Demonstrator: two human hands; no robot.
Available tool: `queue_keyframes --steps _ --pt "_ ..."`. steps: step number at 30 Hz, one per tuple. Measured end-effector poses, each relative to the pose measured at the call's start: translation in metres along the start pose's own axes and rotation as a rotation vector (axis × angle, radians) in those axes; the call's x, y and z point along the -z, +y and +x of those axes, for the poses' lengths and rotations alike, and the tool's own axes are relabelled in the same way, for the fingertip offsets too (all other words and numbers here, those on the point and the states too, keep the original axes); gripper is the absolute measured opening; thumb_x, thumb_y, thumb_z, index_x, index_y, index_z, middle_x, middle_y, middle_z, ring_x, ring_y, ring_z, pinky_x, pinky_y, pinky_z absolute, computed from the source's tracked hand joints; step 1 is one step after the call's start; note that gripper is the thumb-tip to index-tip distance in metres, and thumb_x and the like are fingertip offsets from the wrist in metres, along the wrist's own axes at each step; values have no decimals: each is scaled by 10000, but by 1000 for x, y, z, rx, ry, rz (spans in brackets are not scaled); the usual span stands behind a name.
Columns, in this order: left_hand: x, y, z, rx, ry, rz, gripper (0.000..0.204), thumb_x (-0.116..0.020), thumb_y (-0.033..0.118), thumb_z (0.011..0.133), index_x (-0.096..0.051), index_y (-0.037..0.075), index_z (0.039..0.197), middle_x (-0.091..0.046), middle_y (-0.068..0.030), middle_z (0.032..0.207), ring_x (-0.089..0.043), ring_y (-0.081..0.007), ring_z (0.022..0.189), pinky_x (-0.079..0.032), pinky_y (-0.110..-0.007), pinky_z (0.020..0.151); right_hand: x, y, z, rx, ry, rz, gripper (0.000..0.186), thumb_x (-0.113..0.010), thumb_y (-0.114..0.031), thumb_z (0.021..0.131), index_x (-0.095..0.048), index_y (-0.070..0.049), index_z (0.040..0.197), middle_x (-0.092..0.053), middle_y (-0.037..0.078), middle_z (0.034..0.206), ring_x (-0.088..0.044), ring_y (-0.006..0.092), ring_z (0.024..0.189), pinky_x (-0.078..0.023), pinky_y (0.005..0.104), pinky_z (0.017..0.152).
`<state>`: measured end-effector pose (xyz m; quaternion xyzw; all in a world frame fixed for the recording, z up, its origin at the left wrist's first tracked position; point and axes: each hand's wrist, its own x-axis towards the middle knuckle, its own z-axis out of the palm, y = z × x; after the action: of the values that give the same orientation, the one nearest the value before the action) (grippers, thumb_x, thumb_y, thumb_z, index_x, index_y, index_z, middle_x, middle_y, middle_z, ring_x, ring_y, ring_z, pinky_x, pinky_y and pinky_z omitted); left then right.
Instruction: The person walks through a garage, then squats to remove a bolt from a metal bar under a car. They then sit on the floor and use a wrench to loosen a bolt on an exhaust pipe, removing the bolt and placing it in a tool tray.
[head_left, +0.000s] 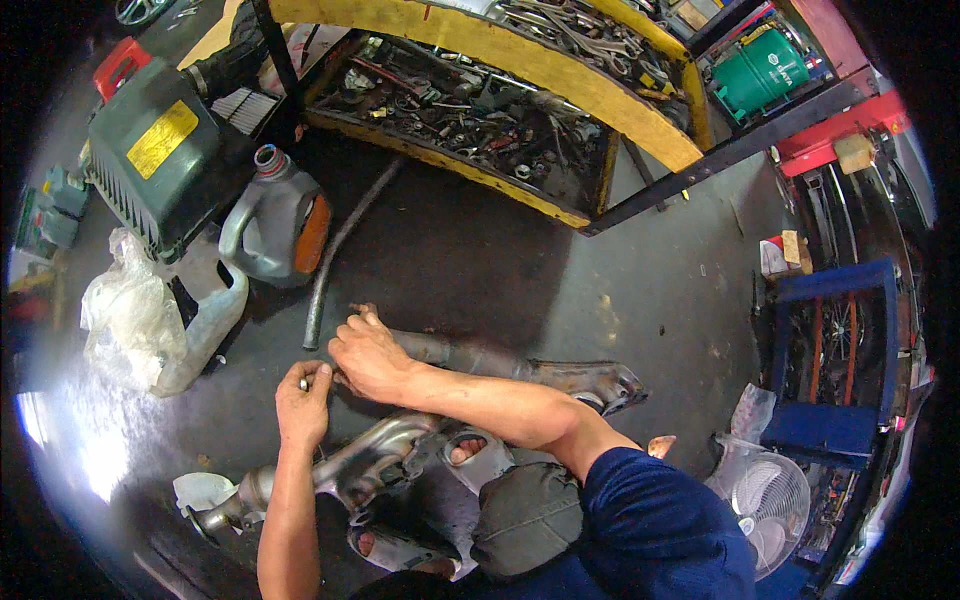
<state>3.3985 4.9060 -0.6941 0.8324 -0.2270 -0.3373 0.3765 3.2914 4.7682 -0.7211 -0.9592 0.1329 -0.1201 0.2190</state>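
Note:
My left hand (303, 400) is closed on a small metal piece (302, 384) whose kind I cannot make out. Just above and right of it, my right hand (368, 352) grips the end of an exhaust pipe assembly (445, 347) with curled fingers. That assembly lies across the floor behind my right forearm and ends in a flanged part on the right. A second metal exhaust assembly (370, 462) lies closer, under my forearms and beside my sandalled feet. A long thin metal tube (340, 240) lies ahead of my hands.
A grey jug (272, 225), crumpled plastic (130, 320) and a dark plastic housing (145, 175) lie left. A yellow tool rack (460, 185) stands ahead, with a green canister (755, 70) beyond. A blue metal frame (830, 420) and white fan (768, 500) stand right. Dark floor (460, 260) lies between.

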Motion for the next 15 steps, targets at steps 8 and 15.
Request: queue_keyframes --steps 8,15 --pt "-1 4 0 14 7 63 242 -691 205 964 -704 -27 1033 -734 -117 890 -652 -156 795 -516 -309 764 1 9 2 56 -154 34 227 -758 -225 786 -691 -21 862 -640 159 918 -583 344 981 -406 559 1028" --pt "1 8 -2 30 -41 4 276 -684 217 971 -691 -47 1052 -728 -103 885 -642 -156 796 -514 -313 761 -4 6 -1 31 -29 57 204 -756 -196 772 -688 -22 854 -644 153 914 -585 344 996 -408 555 1019"
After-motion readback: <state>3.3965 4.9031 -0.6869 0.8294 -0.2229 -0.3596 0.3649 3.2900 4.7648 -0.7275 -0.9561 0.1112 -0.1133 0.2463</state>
